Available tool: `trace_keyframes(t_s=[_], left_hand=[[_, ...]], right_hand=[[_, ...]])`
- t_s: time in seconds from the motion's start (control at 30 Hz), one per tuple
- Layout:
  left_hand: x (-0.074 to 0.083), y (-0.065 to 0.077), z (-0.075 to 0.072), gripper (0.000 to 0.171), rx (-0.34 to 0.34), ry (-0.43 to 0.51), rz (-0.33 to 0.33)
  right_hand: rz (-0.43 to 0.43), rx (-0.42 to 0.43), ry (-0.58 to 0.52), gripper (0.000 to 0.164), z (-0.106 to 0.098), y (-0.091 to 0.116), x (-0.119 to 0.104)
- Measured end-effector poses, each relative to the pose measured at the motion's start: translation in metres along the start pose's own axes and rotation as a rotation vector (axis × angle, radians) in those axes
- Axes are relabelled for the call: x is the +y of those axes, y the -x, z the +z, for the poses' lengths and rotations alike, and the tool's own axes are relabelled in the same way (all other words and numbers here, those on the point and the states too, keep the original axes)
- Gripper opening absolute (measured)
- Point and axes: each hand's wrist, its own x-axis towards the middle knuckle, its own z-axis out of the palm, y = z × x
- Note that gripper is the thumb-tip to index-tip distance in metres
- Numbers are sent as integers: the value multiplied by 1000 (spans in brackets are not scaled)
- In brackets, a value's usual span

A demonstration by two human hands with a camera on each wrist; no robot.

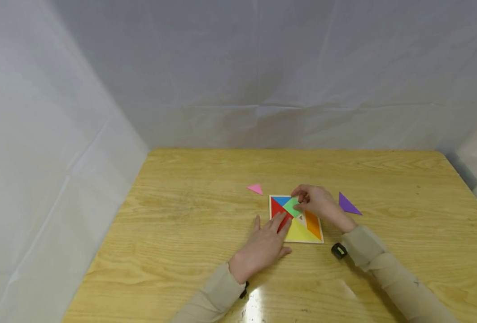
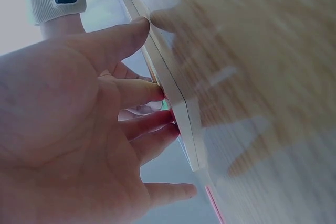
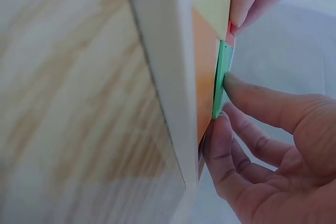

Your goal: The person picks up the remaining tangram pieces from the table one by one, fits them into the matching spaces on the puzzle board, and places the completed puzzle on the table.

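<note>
A square tangram tray (image 1: pixel 303 242) lies on the table, holding a blue triangle (image 1: pixel 280 200), a red triangle (image 1: pixel 276 208), a yellow triangle (image 1: pixel 300 233) and an orange parallelogram (image 1: pixel 313 225). My right hand (image 1: pixel 321 204) pinches a green square (image 1: pixel 291 206) between thumb and fingers at the tray's middle. In the right wrist view this green square (image 3: pixel 222 77) sits slightly raised, one edge above the orange piece. The fingertips of my left hand (image 1: pixel 262 246) press on the red triangle, its fingers spread and fairly straight. Its thumb is at the tray's near edge in the left wrist view.
Beyond the tray's far left corner lies a small pink triangle (image 1: pixel 256 189). To the right of my right hand is a purple triangle (image 1: pixel 348 204). White sheeting (image 1: pixel 238 89) rises behind the wooden table (image 1: pixel 173 215) and along its left side.
</note>
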Motion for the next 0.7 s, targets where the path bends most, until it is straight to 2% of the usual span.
trace_keyframes(t_s=[0.37,0.7], left_hand=[[-3,-1,2,73,7,-25,7],[-3,0,4,73,17,-20,9]], right_hand=[[-9,0,20,29,0,-3,0],[-45,-95,18,44,-3,-4,1]])
